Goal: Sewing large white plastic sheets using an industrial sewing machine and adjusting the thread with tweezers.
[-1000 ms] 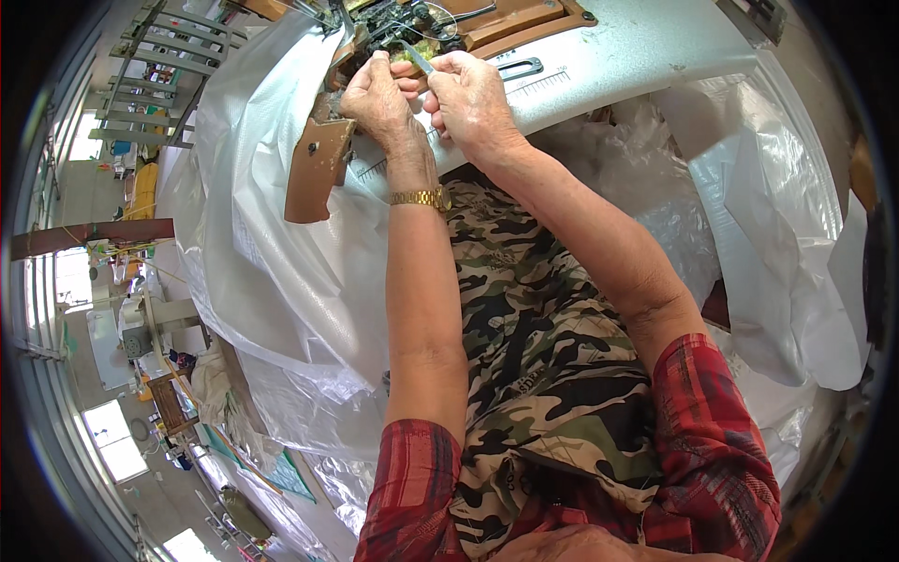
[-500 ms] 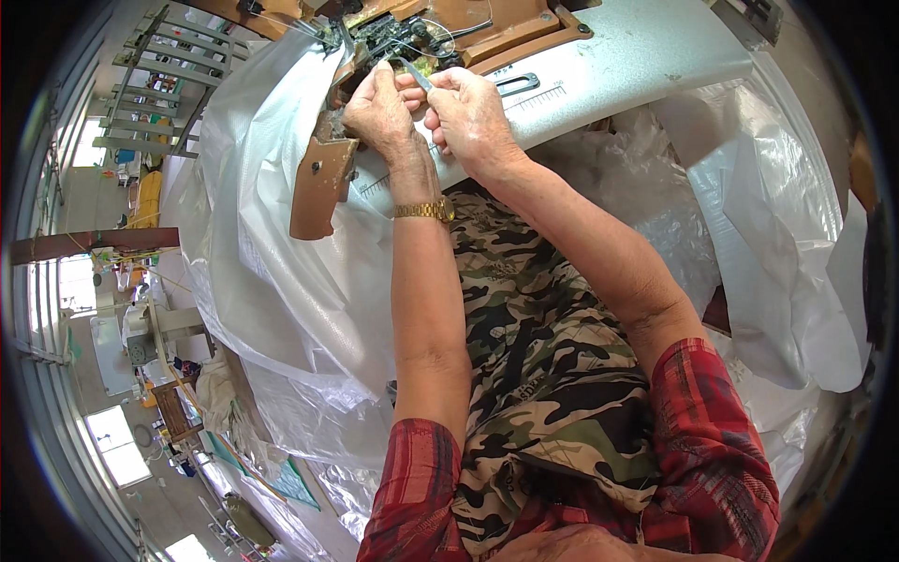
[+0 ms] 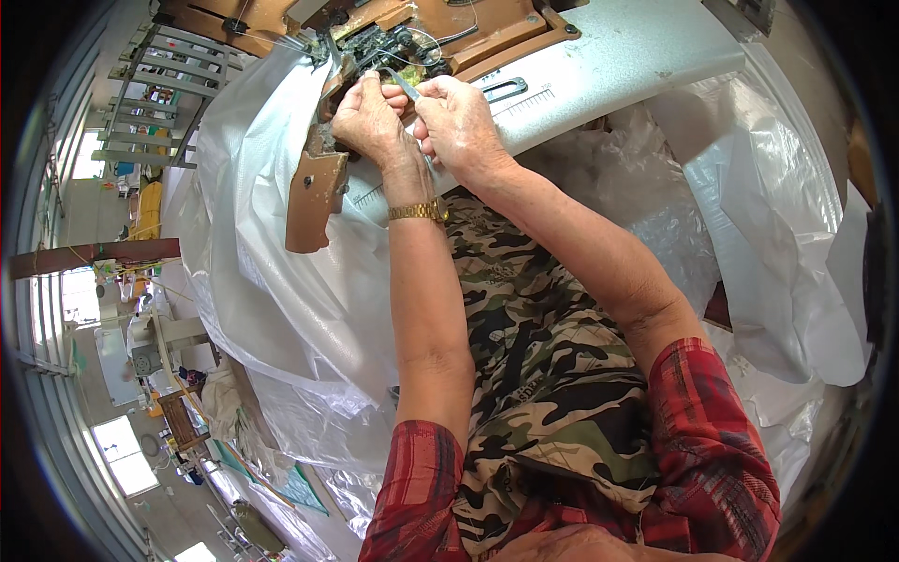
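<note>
My right hand (image 3: 461,129) grips slim metal tweezers (image 3: 401,82), their tips pointing up and left into the exposed mechanism (image 3: 382,45) of a brown sewing machine (image 3: 496,26). Beside it my left hand (image 3: 370,122) is closed, thumb and fingertips pinched together close to the tweezer tips. Whatever lies between those fingers is too small to make out. A pale thread (image 3: 433,39) loops over the dark metal parts. Below the left hand a brown cover piece (image 3: 313,204) hangs at the table's edge.
The grey machine table (image 3: 618,56) carries a printed ruler scale and a slotted metal plate (image 3: 506,89). White plastic sheeting (image 3: 281,281) drapes down on the left, with more sheeting (image 3: 758,225) on the right. A slatted metal rack (image 3: 164,89) stands at the far left.
The view has shifted slightly, so the machine and both hands sit a little farther left. Both hands keep their grip, with the tweezers still at the mechanism.
</note>
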`<state>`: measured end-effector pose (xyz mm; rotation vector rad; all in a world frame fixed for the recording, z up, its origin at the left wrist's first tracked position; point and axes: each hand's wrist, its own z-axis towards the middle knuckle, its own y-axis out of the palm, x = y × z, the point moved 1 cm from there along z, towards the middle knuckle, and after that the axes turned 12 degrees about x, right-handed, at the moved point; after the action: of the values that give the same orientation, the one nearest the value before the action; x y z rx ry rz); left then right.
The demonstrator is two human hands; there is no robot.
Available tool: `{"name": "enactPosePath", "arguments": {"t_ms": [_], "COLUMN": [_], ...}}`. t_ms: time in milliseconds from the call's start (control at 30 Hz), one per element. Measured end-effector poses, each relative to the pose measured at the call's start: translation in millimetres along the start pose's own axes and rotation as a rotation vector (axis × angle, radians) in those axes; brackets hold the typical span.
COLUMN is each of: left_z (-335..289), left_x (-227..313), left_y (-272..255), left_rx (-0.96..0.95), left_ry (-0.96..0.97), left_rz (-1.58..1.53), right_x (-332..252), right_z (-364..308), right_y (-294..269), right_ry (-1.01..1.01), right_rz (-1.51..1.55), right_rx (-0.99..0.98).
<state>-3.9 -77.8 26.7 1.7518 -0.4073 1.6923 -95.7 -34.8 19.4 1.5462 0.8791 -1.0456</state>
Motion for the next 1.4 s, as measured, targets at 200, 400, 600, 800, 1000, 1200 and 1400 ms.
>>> {"name": "enactPosePath", "arguments": {"t_ms": [200,400,600,800,1000,1200,1400], "left_z": [-0.3,-1.0,-0.9,-0.3,-1.4,3.0,1.9], "left_x": [-0.4,-0.3,-2.1,-2.4,-3.2,-3.1,-4.8], "left_y": [-0.7,-0.7,-0.8,-0.7,0.4,-2.3,-3.0], "left_rx": [0.001,0.005,-0.005,0.012,0.006,0.010,-0.008], "left_ry": [0.021,0.029,0.042,0.035,0.045,0.039,0.038], "left_rz": [0.011,0.021,0.015,0.008,0.024,-0.016,0.002], "right_x": [-1.8,-2.0,0.4,1.3,3.8,1.9,0.3], "right_z": [-0.7,-0.6,-0.6,-0.8,1.4,-0.2,-2.1], "right_y": [0.3,0.3,0.4,0.8,0.9,1.7,-0.2], "right_ry": [0.019,-0.003,0.043,0.044,0.028,0.053,0.047], "right_rz": [0.000,-0.018,-0.020,-0.007,0.004,0.003,0.002], "right_rx": [-0.014,-0.008,-0.031,-0.038,-0.032,-0.036,-0.042]}}
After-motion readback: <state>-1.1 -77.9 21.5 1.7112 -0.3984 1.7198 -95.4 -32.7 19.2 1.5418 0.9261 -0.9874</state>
